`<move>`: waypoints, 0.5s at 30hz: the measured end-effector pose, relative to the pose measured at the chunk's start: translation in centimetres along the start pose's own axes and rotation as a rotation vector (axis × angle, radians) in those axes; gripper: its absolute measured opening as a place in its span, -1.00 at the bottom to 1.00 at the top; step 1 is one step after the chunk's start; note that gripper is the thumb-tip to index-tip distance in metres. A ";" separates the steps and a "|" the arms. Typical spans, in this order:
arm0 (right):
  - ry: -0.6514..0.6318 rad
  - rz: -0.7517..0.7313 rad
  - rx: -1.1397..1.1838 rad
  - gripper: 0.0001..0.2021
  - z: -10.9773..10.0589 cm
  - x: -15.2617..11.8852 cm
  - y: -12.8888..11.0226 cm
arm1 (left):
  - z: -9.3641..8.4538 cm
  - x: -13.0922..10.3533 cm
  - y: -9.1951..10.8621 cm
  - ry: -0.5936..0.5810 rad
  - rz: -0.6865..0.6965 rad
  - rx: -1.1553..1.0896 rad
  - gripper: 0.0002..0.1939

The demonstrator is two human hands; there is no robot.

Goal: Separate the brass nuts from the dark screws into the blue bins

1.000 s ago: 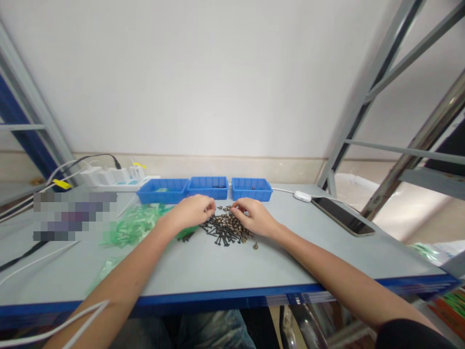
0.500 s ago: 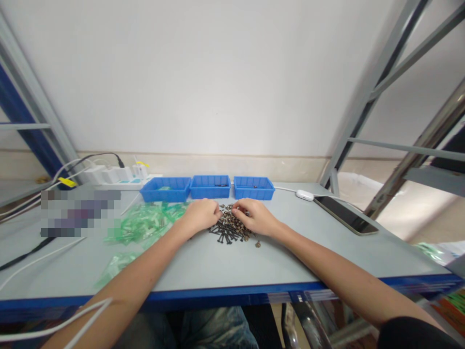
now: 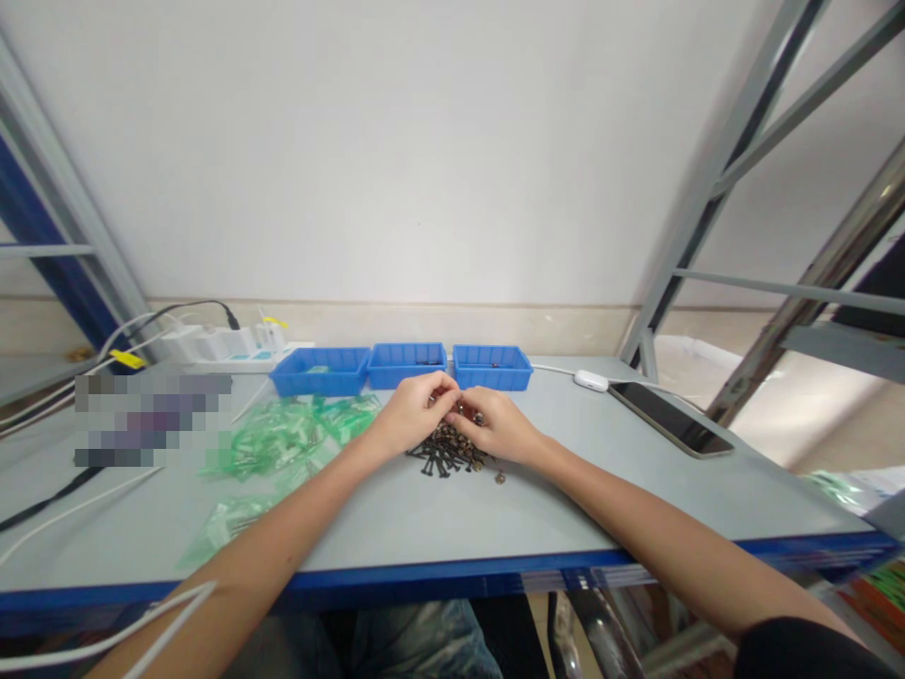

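Note:
A pile of dark screws [image 3: 439, 455] and small brass-coloured pieces [image 3: 467, 451] lies on the grey table. My left hand [image 3: 417, 410] is over the pile's left and back side, its fingers closed in a pinch. My right hand [image 3: 499, 424] is over the right side with curled fingers, and the fingertips of both hands meet. Whatever lies between them is too small to name. One loose brass piece [image 3: 501, 478] rests in front of my right hand. Green plastic bags [image 3: 272, 438] are spread left of my left hand.
Behind the pile stand three blue bins: left [image 3: 321, 375], middle [image 3: 408, 368] and right [image 3: 493, 370]. A phone [image 3: 668, 420] and white case [image 3: 590, 380] lie at right. A power strip [image 3: 240, 360] with cables is at back left.
My left hand has moved right, and its fingers have come against those of my right hand above the pile. My right hand has stayed nearly in place.

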State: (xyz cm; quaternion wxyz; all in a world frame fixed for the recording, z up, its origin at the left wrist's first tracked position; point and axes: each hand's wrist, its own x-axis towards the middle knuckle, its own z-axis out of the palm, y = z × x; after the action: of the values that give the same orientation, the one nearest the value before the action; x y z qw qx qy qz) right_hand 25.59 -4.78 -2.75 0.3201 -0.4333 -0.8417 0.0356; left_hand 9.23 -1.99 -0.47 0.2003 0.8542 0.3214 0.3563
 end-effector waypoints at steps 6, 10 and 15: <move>0.069 0.011 -0.043 -0.81 0.1 0.2 0.4 | -0.3 -0.1 -0.7 0.012 0.013 0.161 -0.82; 0.035 0.021 -0.057 -0.81 0.2 0.1 0.5 | -0.4 -0.4 -0.8 -0.060 0.052 0.349 -0.80; 0.015 0.013 -0.055 -0.83 0.3 0.1 0.5 | -0.5 -0.6 -0.6 -0.110 0.059 0.445 -0.78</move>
State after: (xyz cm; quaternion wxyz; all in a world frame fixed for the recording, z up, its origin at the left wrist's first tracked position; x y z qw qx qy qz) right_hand 25.77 -4.36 -3.11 0.3142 -0.4475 -0.8372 0.0111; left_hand 8.30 -1.98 -0.78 0.0138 0.9045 0.3555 0.2351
